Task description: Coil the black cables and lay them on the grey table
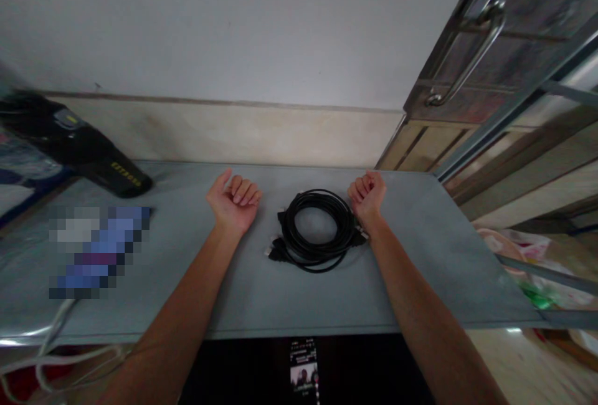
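Several loops of coiled black cable [289,230] lie on the grey tabletop [327,305], with plugs with metal ends sticking out at both sides. To the left of the coil rests my left hand [236,199], palm up, thumb apart and fingers loosely bent, with nothing in it. My right hand [368,196] lies at the coil's right side, its fingers curled in toward the palm and nothing visible in them. Its wrist is close to the plugs on that side; whether it touches them I cannot tell.
A black cylindrical object with yellow lettering [103,159] lies at the back left. Before it is a pixelated blue device [105,249] with a white cord [56,324]. A lit phone screen [303,371] shows below the table edge. A metal frame [527,265] stands right.
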The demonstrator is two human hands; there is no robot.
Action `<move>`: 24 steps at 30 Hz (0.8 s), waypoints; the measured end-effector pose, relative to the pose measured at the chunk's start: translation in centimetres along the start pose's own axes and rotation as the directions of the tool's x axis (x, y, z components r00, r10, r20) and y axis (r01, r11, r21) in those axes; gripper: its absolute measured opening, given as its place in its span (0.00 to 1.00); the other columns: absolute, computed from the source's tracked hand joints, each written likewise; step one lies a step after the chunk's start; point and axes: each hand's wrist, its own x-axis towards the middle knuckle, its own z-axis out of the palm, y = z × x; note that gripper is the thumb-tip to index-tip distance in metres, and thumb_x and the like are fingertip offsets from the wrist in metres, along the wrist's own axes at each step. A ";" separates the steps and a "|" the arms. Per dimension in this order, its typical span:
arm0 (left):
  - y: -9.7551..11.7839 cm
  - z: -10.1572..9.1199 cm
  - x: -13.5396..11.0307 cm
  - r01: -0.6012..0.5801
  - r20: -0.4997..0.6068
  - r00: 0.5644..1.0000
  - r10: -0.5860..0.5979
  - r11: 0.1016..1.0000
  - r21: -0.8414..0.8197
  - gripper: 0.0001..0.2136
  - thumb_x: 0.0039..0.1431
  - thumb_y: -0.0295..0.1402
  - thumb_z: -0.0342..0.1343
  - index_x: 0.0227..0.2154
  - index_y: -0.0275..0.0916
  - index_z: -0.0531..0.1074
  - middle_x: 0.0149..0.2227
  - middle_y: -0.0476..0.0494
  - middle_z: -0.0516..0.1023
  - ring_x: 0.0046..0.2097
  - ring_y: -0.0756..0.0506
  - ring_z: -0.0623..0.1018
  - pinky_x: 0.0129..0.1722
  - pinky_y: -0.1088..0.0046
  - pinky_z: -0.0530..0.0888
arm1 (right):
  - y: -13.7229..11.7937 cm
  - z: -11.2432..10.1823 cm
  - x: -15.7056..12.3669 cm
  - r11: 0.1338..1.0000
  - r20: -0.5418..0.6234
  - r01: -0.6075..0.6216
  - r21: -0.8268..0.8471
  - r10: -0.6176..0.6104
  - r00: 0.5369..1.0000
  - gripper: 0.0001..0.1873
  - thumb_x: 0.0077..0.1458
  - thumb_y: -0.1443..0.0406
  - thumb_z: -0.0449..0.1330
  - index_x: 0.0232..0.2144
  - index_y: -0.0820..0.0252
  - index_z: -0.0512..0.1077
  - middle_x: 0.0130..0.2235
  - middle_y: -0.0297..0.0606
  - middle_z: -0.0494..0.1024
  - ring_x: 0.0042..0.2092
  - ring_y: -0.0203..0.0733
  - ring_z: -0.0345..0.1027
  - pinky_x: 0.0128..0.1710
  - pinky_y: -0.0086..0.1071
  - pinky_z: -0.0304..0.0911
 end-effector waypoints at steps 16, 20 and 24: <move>-0.1 0.1 -0.1 0.001 0.006 1.000 -0.001 1.000 0.007 0.31 0.80 0.40 0.54 0.21 0.44 0.44 0.15 0.54 0.48 0.18 0.51 0.53 0.20 0.70 0.57 | 0.1 0.1 -0.1 1.000 -0.007 0.016 -0.007 -0.016 1.000 0.36 0.65 0.54 0.65 0.22 0.51 0.42 0.16 0.21 0.45 0.16 0.31 0.35 0.15 0.29 0.39; -0.1 0.2 0.0 0.003 0.007 1.000 -0.003 1.000 0.020 0.31 0.79 0.41 0.56 0.21 0.44 0.45 0.15 0.54 0.48 0.18 0.51 0.52 0.20 0.70 0.57 | 0.2 0.0 0.0 1.000 0.001 0.014 -0.017 -0.014 1.000 0.38 0.63 0.50 0.68 0.22 0.52 0.42 0.16 0.21 0.45 0.17 0.31 0.34 0.15 0.29 0.39; -0.1 0.2 -0.1 0.003 0.005 1.000 -0.004 1.000 0.019 0.30 0.81 0.40 0.53 0.21 0.44 0.45 0.15 0.54 0.48 0.18 0.51 0.53 0.20 0.70 0.57 | 0.2 0.0 0.0 1.000 -0.001 0.013 -0.010 -0.013 1.000 0.39 0.60 0.50 0.70 0.22 0.52 0.42 0.16 0.21 0.45 0.17 0.31 0.34 0.15 0.29 0.38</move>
